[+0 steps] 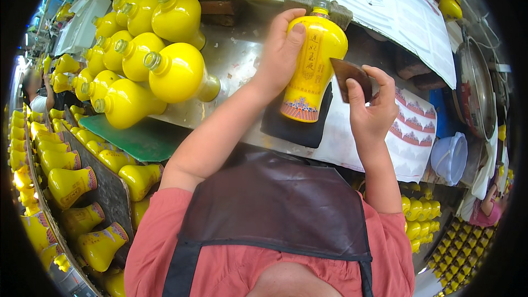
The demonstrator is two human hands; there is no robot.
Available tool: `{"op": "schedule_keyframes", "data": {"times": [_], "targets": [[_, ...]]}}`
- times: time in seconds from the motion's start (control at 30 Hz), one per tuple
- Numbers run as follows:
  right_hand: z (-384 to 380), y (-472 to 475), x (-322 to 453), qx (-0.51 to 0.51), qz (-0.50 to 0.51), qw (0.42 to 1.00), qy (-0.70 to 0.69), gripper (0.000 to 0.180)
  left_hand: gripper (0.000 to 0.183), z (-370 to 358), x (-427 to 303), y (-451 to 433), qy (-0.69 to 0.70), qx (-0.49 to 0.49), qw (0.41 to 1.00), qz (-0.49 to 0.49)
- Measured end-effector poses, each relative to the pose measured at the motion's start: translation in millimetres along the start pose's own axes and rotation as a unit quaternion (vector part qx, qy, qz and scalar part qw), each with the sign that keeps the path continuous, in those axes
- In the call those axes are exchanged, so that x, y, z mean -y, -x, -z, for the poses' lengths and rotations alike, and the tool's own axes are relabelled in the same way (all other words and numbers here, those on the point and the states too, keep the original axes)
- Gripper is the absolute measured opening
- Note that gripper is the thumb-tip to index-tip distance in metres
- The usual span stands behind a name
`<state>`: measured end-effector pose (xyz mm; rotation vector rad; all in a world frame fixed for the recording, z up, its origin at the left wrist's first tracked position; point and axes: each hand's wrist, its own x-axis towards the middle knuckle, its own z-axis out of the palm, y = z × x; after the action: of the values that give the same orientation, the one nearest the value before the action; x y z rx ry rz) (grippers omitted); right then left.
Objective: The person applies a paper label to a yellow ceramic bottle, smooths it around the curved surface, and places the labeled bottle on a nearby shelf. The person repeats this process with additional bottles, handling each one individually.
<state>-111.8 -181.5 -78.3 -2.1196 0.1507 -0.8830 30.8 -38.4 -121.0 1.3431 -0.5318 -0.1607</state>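
My left hand (284,49) grips the upper left side of a glossy yellow bottle (326,45), which lies with its clear neck away from me against a worn grey support (342,14). The bottle bears red writing on its body and a blue and red patterned band at its base. Under its lower end is a black cloth pad (270,121). In my right hand (373,103) is a flat dark brown scraper (350,78), held between thumb and fingers; its pointed corner is at the bottle's right side.
Plain yellow bottles (177,72) are stacked at the left, beside a green board (132,138). Racks of patterned bottles (70,185) stand lower left. Printed decal sheets (412,123) and a pale blue bucket (449,159) are at the right. Other people (489,208) are at both far sides.
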Motion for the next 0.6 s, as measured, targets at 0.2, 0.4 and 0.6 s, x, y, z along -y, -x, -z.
{"op": "schedule_keyframes", "data": {"times": [0.2, 0.4, 0.6], "targets": [[-1.2, -33.6, 4.2, 0.027, 0.025, 0.998, 0.046, 0.029, 0.041, 1.9, 2.2, -1.9, -0.021, 0.009, 1.0, -0.008], [8.1, -79.3, 3.7, 0.081, 0.038, 0.996, -0.03, 0.024, 0.064, -0.4, -13.5, 4.2, -0.089, 0.002, 0.996, -0.016], [2.5, -124.1, 12.4, 0.095, 0.085, 0.99, 0.061, 0.022, 0.072, -0.7, -27.7, 0.8, -0.232, 0.012, 0.969, -0.085]]}}
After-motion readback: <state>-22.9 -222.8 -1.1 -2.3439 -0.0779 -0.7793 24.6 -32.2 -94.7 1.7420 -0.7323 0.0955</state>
